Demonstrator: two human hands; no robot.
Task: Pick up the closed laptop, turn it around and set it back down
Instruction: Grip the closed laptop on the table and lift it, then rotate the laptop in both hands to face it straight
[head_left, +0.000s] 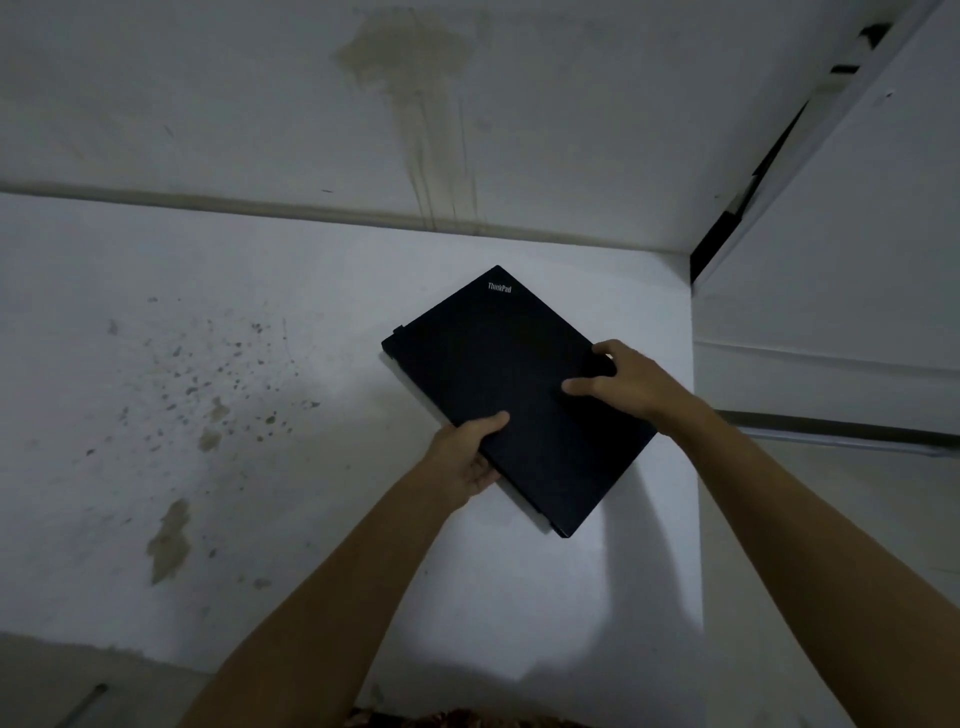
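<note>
A closed black laptop (498, 374) with a small logo near its far corner is turned diagonally over a white stained surface (218, 467). My left hand (467, 457) grips its near left edge, thumb on the lid and fingers underneath. On the right edge my right hand (628, 382) clasps the lid with fingers spread over the top. The laptop's near corner points down and right. Whether the laptop rests on the surface or hangs just above it I cannot tell.
A stained wall (415, 104) rises behind the surface. White panels (831, 260) stand on the right, with a dark gap (727, 223) at the corner. The surface ends at a front edge on the lower left.
</note>
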